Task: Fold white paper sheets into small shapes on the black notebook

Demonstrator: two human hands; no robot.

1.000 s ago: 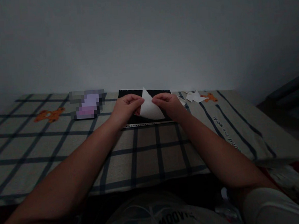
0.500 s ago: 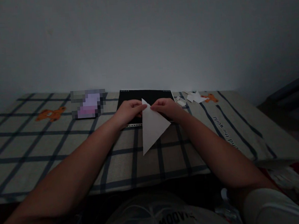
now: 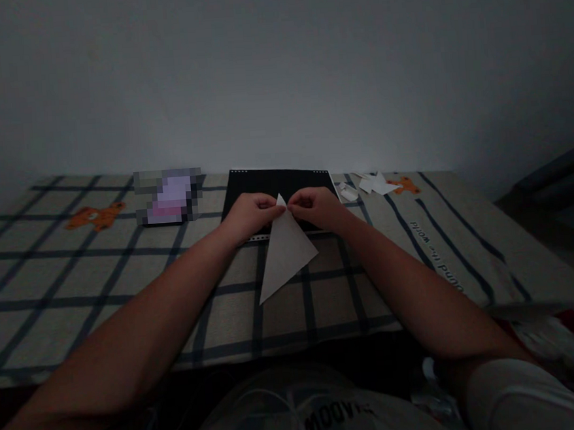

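Observation:
A folded sheet of white paper (image 3: 288,251), roughly triangular, hangs between my hands with its narrow tip up and its long corner down to the left. My left hand (image 3: 252,216) pinches it near the tip, thumb on the front. On the other side my right hand (image 3: 320,207) has thumb and forefinger closed at the paper's right edge, close to the left fingertips. Behind and beneath both hands lies a black spiral-hole pad (image 3: 277,181). The fingers behind the paper are partly hidden.
A phone (image 3: 170,198), blurred by pixels, lies on the left of the checked tablecloth (image 3: 123,266). White paper pieces (image 3: 377,184) and a small whitish item (image 3: 348,192) sit right of the pad. A wall (image 3: 277,71) stands behind the table.
The paper has swung so its lower corner points further left, and its tip sits slightly lower. Both hands stay close together near the tip.

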